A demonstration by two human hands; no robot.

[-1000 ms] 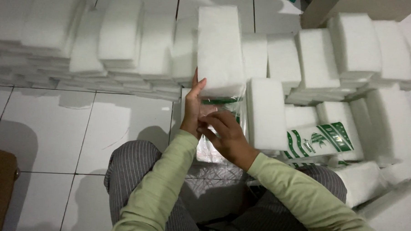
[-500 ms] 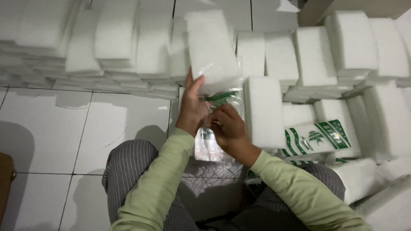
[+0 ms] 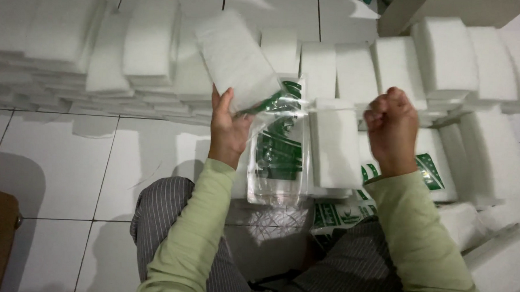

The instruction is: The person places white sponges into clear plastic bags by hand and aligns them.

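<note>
White pads (image 3: 151,41) in stacks; clear bag (image 3: 280,158) with green print; pale green sleeves (image 3: 193,236); grey pinstriped trousers (image 3: 165,217); white floor tiles (image 3: 57,168).

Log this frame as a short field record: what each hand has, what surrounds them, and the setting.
left hand: holds white foam pad at the mouth of a clear bag with green print
right hand: fist closed, pulling the bag's film taut
surroundings: stacks of white pads, printed bags
setting: white tiled floor, person seated
</note>
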